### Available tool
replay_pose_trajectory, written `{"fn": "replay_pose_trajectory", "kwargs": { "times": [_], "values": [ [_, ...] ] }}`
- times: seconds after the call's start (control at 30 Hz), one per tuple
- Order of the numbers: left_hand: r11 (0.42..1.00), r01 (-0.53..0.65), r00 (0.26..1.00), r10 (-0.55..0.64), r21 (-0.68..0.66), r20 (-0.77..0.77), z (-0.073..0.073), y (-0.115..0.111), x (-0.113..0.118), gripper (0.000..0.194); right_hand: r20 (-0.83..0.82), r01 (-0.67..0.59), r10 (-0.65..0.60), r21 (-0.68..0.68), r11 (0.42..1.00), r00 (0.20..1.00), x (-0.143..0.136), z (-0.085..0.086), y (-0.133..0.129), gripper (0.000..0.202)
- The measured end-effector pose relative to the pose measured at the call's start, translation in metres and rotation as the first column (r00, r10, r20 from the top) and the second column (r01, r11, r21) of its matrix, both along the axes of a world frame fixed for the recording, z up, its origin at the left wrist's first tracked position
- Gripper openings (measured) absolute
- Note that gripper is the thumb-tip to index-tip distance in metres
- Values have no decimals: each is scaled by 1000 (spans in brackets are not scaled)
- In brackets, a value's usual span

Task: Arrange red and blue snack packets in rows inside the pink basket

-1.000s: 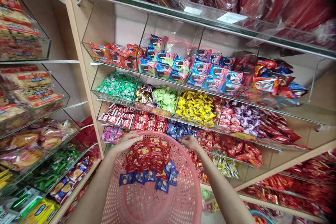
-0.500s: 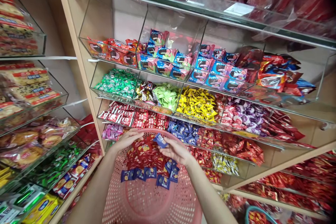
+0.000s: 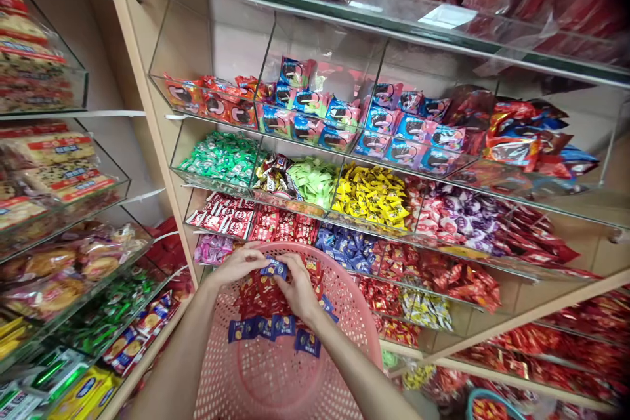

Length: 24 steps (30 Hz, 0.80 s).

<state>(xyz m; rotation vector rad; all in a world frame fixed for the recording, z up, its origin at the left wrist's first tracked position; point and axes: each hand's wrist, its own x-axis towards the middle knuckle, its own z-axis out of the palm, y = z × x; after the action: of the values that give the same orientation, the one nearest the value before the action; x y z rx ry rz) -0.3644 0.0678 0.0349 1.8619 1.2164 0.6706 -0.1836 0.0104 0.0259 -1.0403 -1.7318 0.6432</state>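
Observation:
A pink perforated basket [image 3: 344, 354] holds a heap of red packets [image 3: 256, 298] with several blue packets [image 3: 284, 325] lying along its near side. Over the heap, a single blue packet [image 3: 273, 268] is pinched between both hands. My left hand [image 3: 241, 264] has its fingertips at the packet's left end, near the basket's far rim. My right hand [image 3: 296, 285] grips the packet's right end and hides part of the heap.
Beyond the basket, glass shelves hold green candies [image 3: 219, 161], yellow candies [image 3: 373, 193] and blue packets in a bin [image 3: 347, 246]. More packaged snacks [image 3: 59, 157] stand on shelves at the left. A blue-rimmed basket [image 3: 472, 397] sits at the lower right.
My right hand has moved left with the blue packet and met my left hand. My left fingers, apart before, are now closed on the packet's end.

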Motion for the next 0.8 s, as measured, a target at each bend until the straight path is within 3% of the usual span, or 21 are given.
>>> {"fn": "replay_pose_trajectory", "kwargs": {
  "times": [0.07,0.13,0.2,0.3,0.37,0.67,0.8],
  "values": [
    [1000,3,1000,-3,2,10,1,-1,-1,38,-103,-1,-8,-84,996,995,-2,-7,1,42],
    [1000,-2,1000,2,2,29,3,-1,-2,37,-293,-36,-40,-249,968,955,-4,-14,3,48],
    [1000,5,999,-5,10,38,3,-1,-2,36,-459,-133,-90,-431,893,884,-5,-20,4,45],
    [1000,12,999,-13,18,29,4,0,-1,36,-544,-265,-130,-588,764,829,-2,-21,3,39],
    [1000,1,1000,-1,12,10,4,0,0,37,-559,-291,-132,-601,744,818,0,-20,1,41],
    [999,54,998,-54,5,-39,0,1,-4,35,-634,-325,-129,-548,771,762,3,-18,0,38],
    [998,58,998,-58,-2,-26,1,0,-4,36,-607,-327,-120,-572,752,786,4,-20,0,38]
  ]
}}
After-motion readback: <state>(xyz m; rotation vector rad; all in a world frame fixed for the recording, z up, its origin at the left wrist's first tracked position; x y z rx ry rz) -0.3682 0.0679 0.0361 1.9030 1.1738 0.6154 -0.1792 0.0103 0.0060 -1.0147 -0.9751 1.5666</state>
